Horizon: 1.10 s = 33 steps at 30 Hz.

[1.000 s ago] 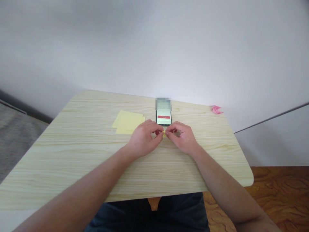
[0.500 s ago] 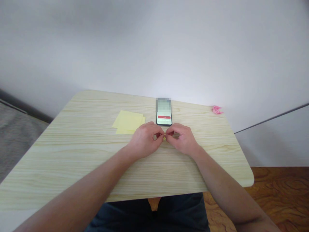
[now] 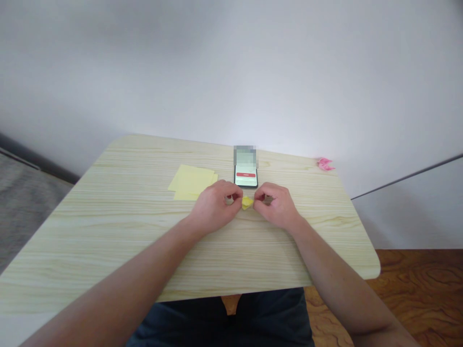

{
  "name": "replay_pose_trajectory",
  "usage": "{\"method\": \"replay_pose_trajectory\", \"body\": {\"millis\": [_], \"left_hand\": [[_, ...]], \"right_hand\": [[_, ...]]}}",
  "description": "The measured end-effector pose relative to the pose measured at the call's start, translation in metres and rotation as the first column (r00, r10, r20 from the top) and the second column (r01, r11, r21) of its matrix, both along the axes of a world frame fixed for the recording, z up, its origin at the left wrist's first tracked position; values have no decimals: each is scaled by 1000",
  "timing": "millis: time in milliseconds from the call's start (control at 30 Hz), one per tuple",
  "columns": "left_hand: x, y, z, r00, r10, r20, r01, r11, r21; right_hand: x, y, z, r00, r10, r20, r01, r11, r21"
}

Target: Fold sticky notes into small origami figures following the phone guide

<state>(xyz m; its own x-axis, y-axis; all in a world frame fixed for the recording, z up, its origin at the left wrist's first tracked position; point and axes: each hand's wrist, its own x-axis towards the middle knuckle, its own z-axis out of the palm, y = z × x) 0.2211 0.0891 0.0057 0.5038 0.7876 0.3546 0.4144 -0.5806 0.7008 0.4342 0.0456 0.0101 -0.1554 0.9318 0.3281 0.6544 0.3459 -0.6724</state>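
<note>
Between my two hands is a small folded piece of yellow paper point(image 3: 247, 202), just below the phone. My left hand point(image 3: 218, 206) pinches its left side between thumb and fingers. At the right side of the paper, my right hand point(image 3: 276, 205) has thumb and fingertips drawn together in a pinch, touching or very near its edge. The finer folds are too small to make out.
A phone point(image 3: 246, 180) with a lit screen lies at the table's back edge. Flat yellow paper sheets point(image 3: 193, 182) overlap left of my hands. A pink folded paper piece point(image 3: 325, 164) sits at the back right corner of the wooden table point(image 3: 108, 226). A white wall stands behind.
My hands have moved slightly apart from each other. More of the folded yellow paper shows between them, where the fingertips covered it before.
</note>
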Motion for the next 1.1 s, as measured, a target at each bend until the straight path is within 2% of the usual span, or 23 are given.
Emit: {"method": "replay_pose_trajectory", "body": {"millis": [200, 333, 567, 700, 833, 1000, 1100], "left_hand": [[-3, 4, 0, 997, 31, -64, -32, 999, -20], [-2, 4, -1, 997, 29, -67, -31, 999, -31], [-1, 1, 2, 1000, -8, 15, 9, 998, -63], [0, 1, 2, 997, 15, 76, -7, 994, -105], [1, -1, 2, 992, 29, 121, -13, 992, -128], [2, -6, 4, 991, -28, 134, 27, 1000, 8], [1, -8, 3, 988, -71, 139, 59, 994, 91]], "right_hand": [[4, 1, 0, 999, -15, 53, 18, 998, -53], [4, 2, -1, 997, -24, 77, 27, 999, -36], [5, 2, -3, 994, 88, 73, -90, 995, 35], [4, 0, -1, 997, 78, 13, -79, 997, 21], [1, 0, 2, 997, 1, -82, -3, 1000, -30], [-2, 3, -4, 955, -99, -280, 57, 986, -154], [-1, 5, -9, 940, -116, -321, 46, 975, -219]]}}
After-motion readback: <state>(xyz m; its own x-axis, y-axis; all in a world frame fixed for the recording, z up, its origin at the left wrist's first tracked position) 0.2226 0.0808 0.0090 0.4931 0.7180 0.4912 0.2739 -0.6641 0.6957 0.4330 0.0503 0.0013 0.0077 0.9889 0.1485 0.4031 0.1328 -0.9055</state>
